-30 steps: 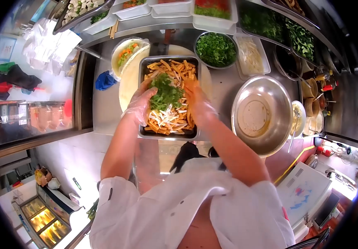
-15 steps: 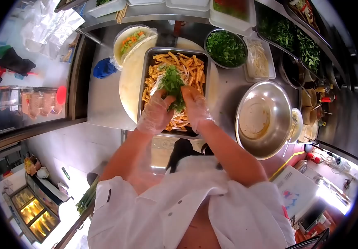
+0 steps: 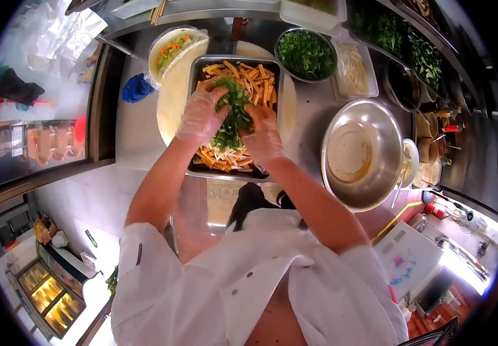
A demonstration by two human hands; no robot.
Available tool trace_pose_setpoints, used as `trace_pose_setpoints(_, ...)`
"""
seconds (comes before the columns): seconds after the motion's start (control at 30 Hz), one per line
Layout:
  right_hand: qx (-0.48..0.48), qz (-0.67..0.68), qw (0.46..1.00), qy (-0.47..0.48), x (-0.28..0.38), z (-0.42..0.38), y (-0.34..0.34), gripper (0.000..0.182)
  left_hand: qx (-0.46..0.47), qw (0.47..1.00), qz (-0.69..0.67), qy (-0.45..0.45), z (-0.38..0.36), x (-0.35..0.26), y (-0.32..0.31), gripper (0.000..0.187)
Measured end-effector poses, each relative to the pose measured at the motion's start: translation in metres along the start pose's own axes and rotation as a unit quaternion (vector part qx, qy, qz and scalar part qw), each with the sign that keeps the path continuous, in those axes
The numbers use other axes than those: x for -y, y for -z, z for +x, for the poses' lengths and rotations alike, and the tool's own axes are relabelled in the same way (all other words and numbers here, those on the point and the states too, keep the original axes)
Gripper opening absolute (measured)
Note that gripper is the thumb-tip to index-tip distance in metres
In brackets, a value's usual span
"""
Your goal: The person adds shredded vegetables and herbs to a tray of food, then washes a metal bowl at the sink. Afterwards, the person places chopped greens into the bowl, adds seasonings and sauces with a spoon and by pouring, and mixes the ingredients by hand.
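Chopped leafy greens that look like cilantro point(image 3: 230, 131) lie in a long heap down the middle of a metal tray point(image 3: 278, 95). Around and under them are orange-brown strips point(image 3: 257, 78), perhaps dried tofu, and some white shreds. My left hand point(image 3: 204, 109), in a clear plastic glove, curls round the heap's left side with greens between thumb and fingers. Gloved as well, my right hand point(image 3: 260, 128) grips the heap from the right, its fingertips partly sunk in the leaves. The tray rests on a round pale board point(image 3: 171, 109).
To the right stand a bowl of chopped greens point(image 3: 305, 55), a box of white shreds point(image 3: 352, 69) and a big steel bowl point(image 3: 350, 153). A covered bowl of diced vegetables point(image 3: 174, 51) and a blue cloth point(image 3: 136, 88) are at the left. Shelf containers point(image 3: 312, 16) overhang the back.
My left hand has moved away from me along the greens, and the right hand sits nearer the tray's middle. The greens are spread longer toward me. The view has shifted slightly.
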State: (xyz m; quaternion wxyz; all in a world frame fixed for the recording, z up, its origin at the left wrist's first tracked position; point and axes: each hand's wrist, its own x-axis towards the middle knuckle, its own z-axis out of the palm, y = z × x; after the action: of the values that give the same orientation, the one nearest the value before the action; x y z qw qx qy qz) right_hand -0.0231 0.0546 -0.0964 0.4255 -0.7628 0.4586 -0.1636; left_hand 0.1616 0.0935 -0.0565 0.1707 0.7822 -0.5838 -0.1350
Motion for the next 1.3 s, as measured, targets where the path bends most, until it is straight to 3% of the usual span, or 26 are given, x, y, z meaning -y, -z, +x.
trace_pose_setpoints(0.07, 0.001, -0.013, 1.000, -0.008, 0.001, 0.014, 0.002, 0.064, -0.021, 0.999, -0.006, -0.030, -0.002, 0.002, 0.004, 0.049)
trace_pose_setpoints(0.1, -0.017, -0.029, 0.999, 0.024, -0.004, 0.022, -0.001, 0.065, 0.022, 0.999, -0.011, -0.026, -0.009, 0.001, 0.008, 0.053)
trace_pose_setpoints(0.2, 0.018, 0.021, 1.000, 0.003, -0.007, 0.043, 0.003, 0.066, 0.077, 0.993, 0.068, -0.061, -0.038, -0.011, 0.012, 0.056)
trace_pose_setpoints(0.33, 0.063, 0.191, 0.967, -0.155, 0.002, 0.054, 0.015, 0.055, 0.031, 0.993, 0.051, -0.099, -0.063, 0.001, -0.002, 0.064)
trace_pose_setpoints(0.43, 0.002, 0.244, 0.967, -0.076, -0.010, 0.055, 0.010, 0.050, 0.031, 0.996, 0.045, -0.076, -0.071, 0.001, 0.002, 0.062)
trace_pose_setpoints(0.57, -0.004, 0.328, 0.940, -0.094, -0.008, 0.052, 0.014, 0.045, -0.001, 1.000, 0.001, -0.018, -0.079, 0.010, 0.003, 0.063)
trace_pose_setpoints(0.67, 0.079, 0.044, 0.992, -0.085, 0.021, 0.040, 0.039, 0.039, 0.094, 0.995, -0.008, 0.034, -0.070, 0.001, 0.010, 0.058)
trace_pose_setpoints(0.7, 0.098, 0.046, 0.991, -0.078, 0.020, 0.038, 0.037, 0.037, 0.075, 0.997, -0.010, -0.022, -0.068, 0.000, 0.004, 0.049)
trace_pose_setpoints(0.8, 0.146, 0.057, 0.985, -0.074, 0.022, 0.032, 0.034, 0.035, 0.002, 0.997, -0.067, -0.049, -0.058, 0.000, -0.004, 0.044)
trace_pose_setpoints(0.87, 0.167, 0.073, 0.979, -0.091, 0.032, 0.027, 0.043, 0.035, -0.035, 0.992, -0.120, -0.016, -0.052, 0.005, 0.001, 0.041)
trace_pose_setpoints(0.97, 0.109, 0.120, 0.985, -0.058, 0.029, 0.021, 0.046, 0.031, -0.100, 0.954, -0.282, 0.008, -0.046, 0.014, 0.013, 0.038)
trace_pose_setpoints(1.07, 0.018, 0.192, 0.978, 0.075, 0.037, 0.020, 0.054, 0.025, -0.132, 0.885, -0.438, 0.083, -0.045, 0.014, 0.032, 0.031)
trace_pose_setpoints(1.1, 0.005, 0.219, 0.974, 0.064, 0.043, 0.019, 0.055, 0.023, -0.144, 0.886, -0.433, 0.085, -0.045, 0.009, 0.042, 0.038)
trace_pose_setpoints(1.17, -0.020, 0.272, 0.961, 0.046, 0.055, 0.016, 0.056, 0.021, 0.016, 0.893, -0.428, 0.140, -0.043, 0.009, 0.033, 0.046)
trace_pose_setpoints(1.2, -0.008, 0.167, 0.982, 0.093, 0.041, 0.008, 0.050, 0.022, 0.095, 0.888, -0.418, 0.166, -0.046, 0.007, 0.030, 0.050)
trace_pose_setpoints(1.27, 0.004, -0.050, 0.981, 0.189, 0.003, 0.011, 0.021, 0.024, 0.102, 0.892, -0.412, 0.156, -0.051, 0.012, 0.035, 0.060)
trace_pose_setpoints(1.3, 0.009, 0.074, 0.989, 0.124, 0.007, 0.011, 0.028, 0.024, 0.055, 0.874, -0.465, 0.133, -0.051, 0.015, 0.034, 0.062)
